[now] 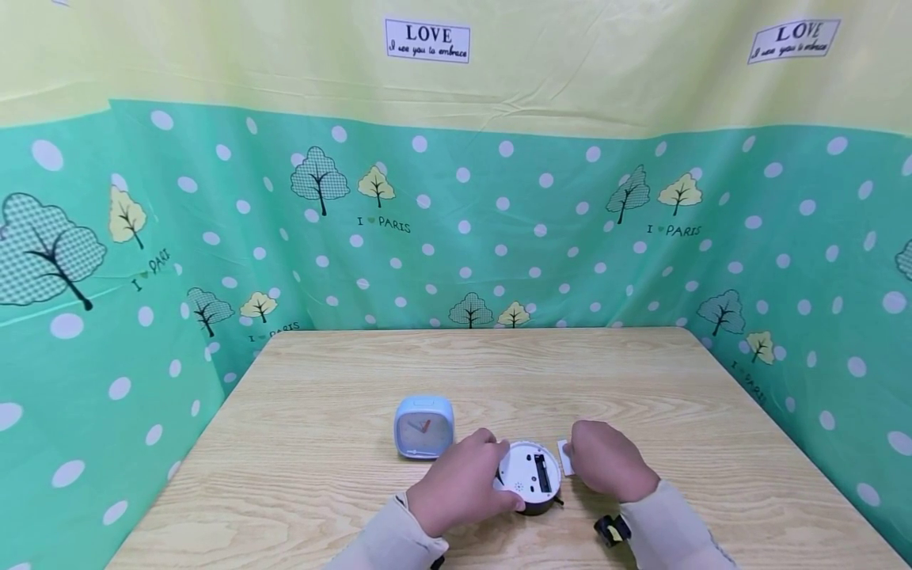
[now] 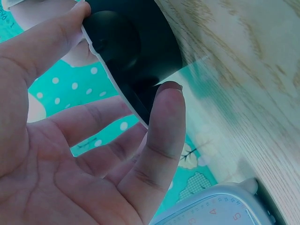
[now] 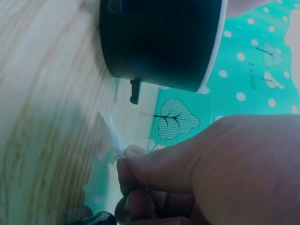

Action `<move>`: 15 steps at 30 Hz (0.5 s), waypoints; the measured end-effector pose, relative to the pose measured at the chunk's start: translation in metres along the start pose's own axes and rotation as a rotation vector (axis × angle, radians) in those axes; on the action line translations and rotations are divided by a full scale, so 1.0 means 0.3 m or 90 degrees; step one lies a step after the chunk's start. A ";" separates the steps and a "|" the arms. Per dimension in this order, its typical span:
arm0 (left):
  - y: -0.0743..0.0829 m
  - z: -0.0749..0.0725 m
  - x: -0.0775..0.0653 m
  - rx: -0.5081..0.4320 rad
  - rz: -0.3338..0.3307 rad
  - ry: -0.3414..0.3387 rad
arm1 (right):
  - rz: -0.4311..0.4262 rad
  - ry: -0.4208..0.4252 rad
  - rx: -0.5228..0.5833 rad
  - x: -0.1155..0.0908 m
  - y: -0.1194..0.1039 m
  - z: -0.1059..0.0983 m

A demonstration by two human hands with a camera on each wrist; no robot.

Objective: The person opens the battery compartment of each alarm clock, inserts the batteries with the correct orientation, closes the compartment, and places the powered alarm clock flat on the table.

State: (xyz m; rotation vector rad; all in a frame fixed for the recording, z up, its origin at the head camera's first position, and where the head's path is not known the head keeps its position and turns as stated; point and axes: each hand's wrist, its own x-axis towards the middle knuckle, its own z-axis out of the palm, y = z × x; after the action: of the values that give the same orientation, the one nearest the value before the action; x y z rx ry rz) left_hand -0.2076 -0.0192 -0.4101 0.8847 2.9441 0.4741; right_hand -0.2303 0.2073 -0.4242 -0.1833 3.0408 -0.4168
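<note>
A round clock (image 1: 526, 484) lies face down on the table, its white back up and its side black. On that back, a dark battery slot (image 1: 543, 473) is uncovered; whether it contains a battery I cannot tell. My left hand (image 1: 461, 487) grips the clock by its left rim, thumb at the near side and fingers at the far side. The clock's black side (image 2: 136, 42) shows between thumb and fingers in the left wrist view. Just right of the clock, my right hand (image 1: 611, 461) pinches a small flat white piece (image 3: 116, 136) between thumb and curled forefinger.
A light blue square alarm clock (image 1: 423, 431) stands upright left of my left hand, facing me. A short black foot (image 3: 135, 92) juts from the round clock's side. The wooden table (image 1: 470, 364) meets a green dotted curtain (image 1: 484, 237) behind and at both sides.
</note>
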 end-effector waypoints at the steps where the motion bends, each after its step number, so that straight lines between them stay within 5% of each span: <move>1: -0.001 0.001 0.000 0.000 0.001 0.001 | -0.001 0.001 -0.001 0.000 0.000 0.001; 15: -0.002 0.004 0.001 -0.001 -0.002 -0.002 | 0.006 -0.005 -0.015 -0.002 0.004 0.001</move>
State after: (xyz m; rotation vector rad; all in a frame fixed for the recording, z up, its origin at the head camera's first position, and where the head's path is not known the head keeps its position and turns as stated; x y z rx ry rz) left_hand -0.2080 -0.0190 -0.4112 0.8800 2.9415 0.4746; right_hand -0.2298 0.2086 -0.4246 -0.1723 3.0394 -0.3798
